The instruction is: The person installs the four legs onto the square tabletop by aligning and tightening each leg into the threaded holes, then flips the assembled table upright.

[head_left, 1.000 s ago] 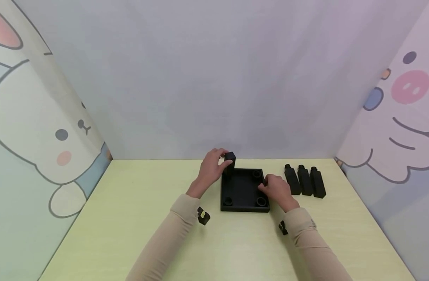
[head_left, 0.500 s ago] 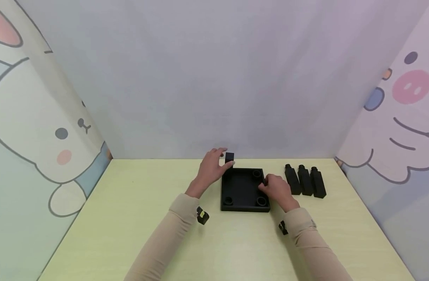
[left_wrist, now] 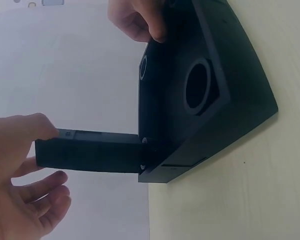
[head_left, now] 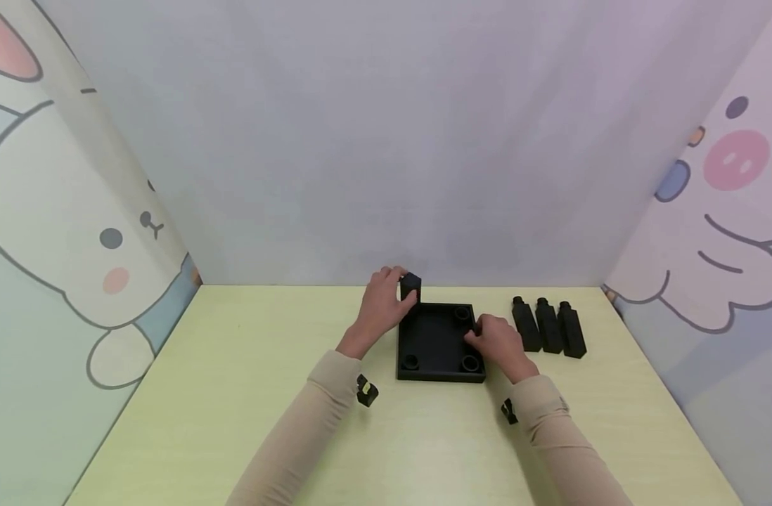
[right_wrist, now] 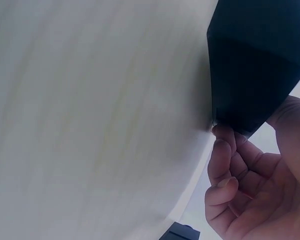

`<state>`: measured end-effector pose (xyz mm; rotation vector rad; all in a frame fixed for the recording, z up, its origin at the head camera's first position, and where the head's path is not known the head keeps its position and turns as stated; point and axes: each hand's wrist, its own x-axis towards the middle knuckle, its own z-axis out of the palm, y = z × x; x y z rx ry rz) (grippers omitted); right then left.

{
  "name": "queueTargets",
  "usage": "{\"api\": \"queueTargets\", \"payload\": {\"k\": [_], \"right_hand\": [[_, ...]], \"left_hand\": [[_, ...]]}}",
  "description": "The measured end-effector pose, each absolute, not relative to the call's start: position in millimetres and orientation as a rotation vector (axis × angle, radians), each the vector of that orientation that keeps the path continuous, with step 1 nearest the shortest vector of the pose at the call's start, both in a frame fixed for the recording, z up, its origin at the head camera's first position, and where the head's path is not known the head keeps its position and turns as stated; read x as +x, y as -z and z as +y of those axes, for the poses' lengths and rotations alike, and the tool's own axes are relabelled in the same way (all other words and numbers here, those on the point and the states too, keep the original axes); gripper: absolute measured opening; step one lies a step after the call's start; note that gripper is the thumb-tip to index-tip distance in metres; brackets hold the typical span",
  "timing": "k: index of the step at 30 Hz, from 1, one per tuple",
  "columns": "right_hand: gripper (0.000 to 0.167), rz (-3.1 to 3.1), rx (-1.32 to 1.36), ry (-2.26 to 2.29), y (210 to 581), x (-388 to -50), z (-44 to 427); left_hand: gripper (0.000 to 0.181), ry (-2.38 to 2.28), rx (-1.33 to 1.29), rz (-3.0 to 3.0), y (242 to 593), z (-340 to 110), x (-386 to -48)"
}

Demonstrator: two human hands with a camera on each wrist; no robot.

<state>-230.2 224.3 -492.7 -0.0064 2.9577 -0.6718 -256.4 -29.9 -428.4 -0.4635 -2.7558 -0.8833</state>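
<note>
With our left hand we pinch the top end of a black post between thumb and fingers. The post stands upright at the far left corner of a square black tray, its lower end meeting that corner; we cannot tell how deep it sits. Our right hand grips the tray's right side, thumb over the wall and fingers curled at the outside. Round sockets show in the other three corners. To the right, near our right hand, three more posts lie side by side on the pale yellow table, narrow ends pointing far. Beige sleeves cover our forearms, and a pale wall rises at the far side.
</note>
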Motion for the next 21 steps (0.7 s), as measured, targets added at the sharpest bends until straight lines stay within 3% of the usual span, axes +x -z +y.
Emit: {"api": "queueTargets", "payload": {"k": [10, 17, 21], "right_hand": [[0.030, 2.950, 0.002, 0.669, 492.4, -231.2, 223.8], [0.029, 2.947, 0.002, 0.678, 492.8, -230.0, 224.1], [0.028, 2.947, 0.002, 0.676, 492.1, -228.8, 223.3]], "left_hand": [[0.044, 0.877, -0.546, -2.799, 427.8, -34.2, -258.6], [0.055, 0.742, -0.390, -2.788, 428.1, -31.1, -256.5], [0.052, 0.647, -0.347, -2.750, 428.3, -29.3, -255.8]]}}
